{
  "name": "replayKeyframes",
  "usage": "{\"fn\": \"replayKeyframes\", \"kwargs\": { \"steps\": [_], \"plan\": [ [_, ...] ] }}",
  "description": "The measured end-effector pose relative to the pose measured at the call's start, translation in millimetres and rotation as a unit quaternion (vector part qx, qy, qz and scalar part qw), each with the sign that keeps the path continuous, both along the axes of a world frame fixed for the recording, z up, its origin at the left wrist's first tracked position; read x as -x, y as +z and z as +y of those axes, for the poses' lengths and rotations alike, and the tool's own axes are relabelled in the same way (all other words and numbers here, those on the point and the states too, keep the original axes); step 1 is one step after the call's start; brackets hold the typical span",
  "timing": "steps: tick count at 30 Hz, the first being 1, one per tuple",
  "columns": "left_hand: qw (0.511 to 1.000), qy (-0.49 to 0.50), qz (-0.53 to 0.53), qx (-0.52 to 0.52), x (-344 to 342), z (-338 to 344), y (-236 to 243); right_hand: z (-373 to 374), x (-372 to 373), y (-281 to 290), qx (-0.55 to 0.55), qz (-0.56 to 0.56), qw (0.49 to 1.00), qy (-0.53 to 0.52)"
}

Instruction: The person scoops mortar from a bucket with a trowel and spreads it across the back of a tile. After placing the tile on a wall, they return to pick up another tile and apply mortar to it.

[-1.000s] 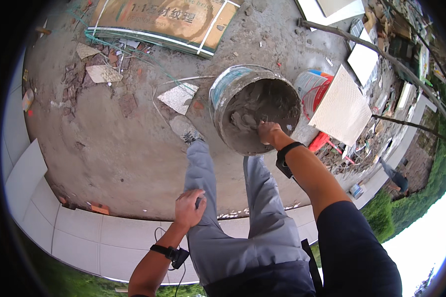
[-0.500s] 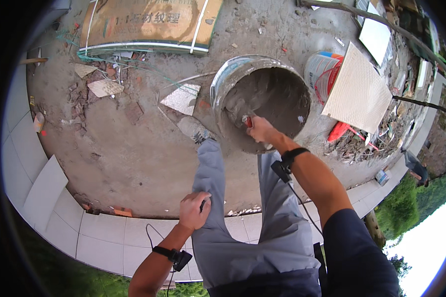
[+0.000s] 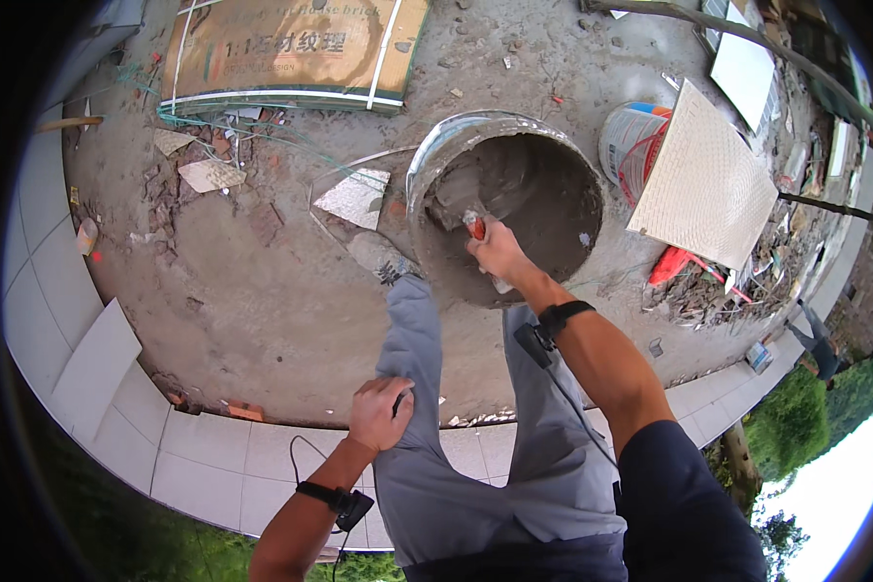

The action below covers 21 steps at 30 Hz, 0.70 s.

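Observation:
My right hand [image 3: 495,249] grips a red-handled trowel [image 3: 474,222] inside a wide round bucket [image 3: 419,204] of wet grey mortar [image 3: 529,165]; the blade is mostly hidden in the mix. My left hand [image 3: 380,412] rests closed on my left thigh, with a small dark item at its thumb that I cannot make out. My left shoe [image 3: 378,254] is just left of the bucket. A pale textured tile [image 3: 703,179] leans by a red-and-white pail [image 3: 621,145] to the right.
A strapped tile box [image 3: 281,58] lies at the upper left. Tile scraps [image 3: 354,194], twine and rubble litter the concrete. Red tool [image 3: 666,267] lies at right. A pale tiled edge [image 3: 204,446] curves round behind me, with greenery beyond. Another person [image 3: 820,349] is at the far right.
My right hand has moved leftward within the bucket and a little toward me, the red handle now showing. The view has shifted slightly. My left hand stays on my thigh.

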<state>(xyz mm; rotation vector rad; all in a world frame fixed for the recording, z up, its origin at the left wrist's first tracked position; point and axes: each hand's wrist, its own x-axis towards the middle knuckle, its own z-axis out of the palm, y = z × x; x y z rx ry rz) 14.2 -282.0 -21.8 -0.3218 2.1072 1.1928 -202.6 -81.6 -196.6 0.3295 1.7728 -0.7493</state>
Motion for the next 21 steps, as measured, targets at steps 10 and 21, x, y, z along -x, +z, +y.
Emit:
{"fn": "replayKeyframes", "kwargs": {
  "steps": [10, 21],
  "plan": [
    [1.0, -0.013, 0.01, 0.019, -6, 32, 0, 30, 1, 3, -0.018, 0.158, 0.981, 0.11],
    [0.995, -0.069, -0.004, 0.072, -3, 101, -4, 136, 0, 103, 0.062, 0.241, 0.944, 0.217]
  ]
}}
